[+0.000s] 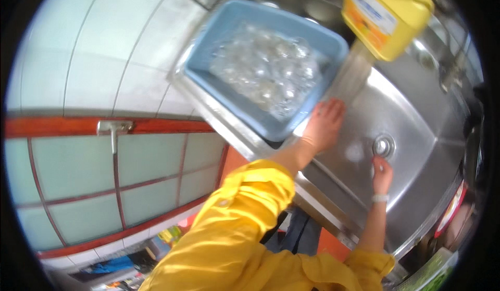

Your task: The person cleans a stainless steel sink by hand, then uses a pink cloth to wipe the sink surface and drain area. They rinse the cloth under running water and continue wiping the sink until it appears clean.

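Note:
A light blue plastic basin (242, 115) stands at the left part of the stainless steel sink unit. Inside it lies a heap of clear, shiny things like glassware or bubbles, too blurred to tell. My left hand (325, 124) is just off the basin's near right corner, fingers extended, with nothing seen in it; whether it touches the rim I cannot tell. Over the steel sink bowl (351, 181), my right hand (381, 170) is beside the drain strainer (383, 145), its fingers curled; a small pale spot shows there, and whether it holds something is unclear.
A yellow plastic jug (386, 17) with a label stands beyond the sink divider, near the faucet (447, 76). White wall tiles and a red-framed window (113, 174) are at the left. A container with greens (429, 275) and a red-rimmed plate (451, 209) lie at the lower right.

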Tool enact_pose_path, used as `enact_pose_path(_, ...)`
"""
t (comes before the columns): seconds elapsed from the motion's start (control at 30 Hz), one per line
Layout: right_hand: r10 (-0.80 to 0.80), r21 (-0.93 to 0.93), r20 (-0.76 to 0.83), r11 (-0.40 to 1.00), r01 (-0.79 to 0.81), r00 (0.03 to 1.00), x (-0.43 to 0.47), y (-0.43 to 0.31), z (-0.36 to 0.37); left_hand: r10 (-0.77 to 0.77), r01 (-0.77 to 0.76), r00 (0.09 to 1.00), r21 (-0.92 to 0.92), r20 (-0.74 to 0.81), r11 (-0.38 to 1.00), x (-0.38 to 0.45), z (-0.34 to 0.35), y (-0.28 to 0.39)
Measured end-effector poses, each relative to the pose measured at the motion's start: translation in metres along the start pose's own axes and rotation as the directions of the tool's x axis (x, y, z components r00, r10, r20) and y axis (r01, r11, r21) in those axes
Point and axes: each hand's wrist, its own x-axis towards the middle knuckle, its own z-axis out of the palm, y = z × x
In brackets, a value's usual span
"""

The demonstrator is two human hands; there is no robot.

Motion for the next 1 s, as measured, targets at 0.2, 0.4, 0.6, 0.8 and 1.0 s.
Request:
enact_pose_path(0.2,0.146,0.036,-0.054,0.989,-0.144,0.988,-0.088,-0.060,0.003,-0.046,0.038,0.999,-0.297,-0.022,0.954,-0.003,-0.010,-0.004)
enact_pose_path(0.4,0.216,-0.018,-0.240,0.974,-0.227,0.946,-0.168,-0.111,0.034,-0.153,0.162,0.986,-0.652,0.072,0.741,-0.045,-0.065,-0.044)
enact_pose_path(0.6,0.095,-0.227,-0.073,0.968,-0.109,0.993,-0.159,-0.211,0.149,-0.434,0.389,0.887,-0.254,-0.156,0.886,-0.132,-0.122,-0.200)
enact_pose_path(0.8,-0.070,-0.408,0.085,0.908,0.099,0.994,-0.088,-0.239,0.239,-0.568,0.572,0.813,0.002,0.130,0.820,-0.154,-0.145,-0.330)
enact_pose_path(1.0,-0.012,-0.516,0.046,0.856,0.034,0.999,-0.089,-0.247,0.266,-0.552,0.525,0.833,0.253,0.043,0.813,-0.172,-0.159,-0.345)
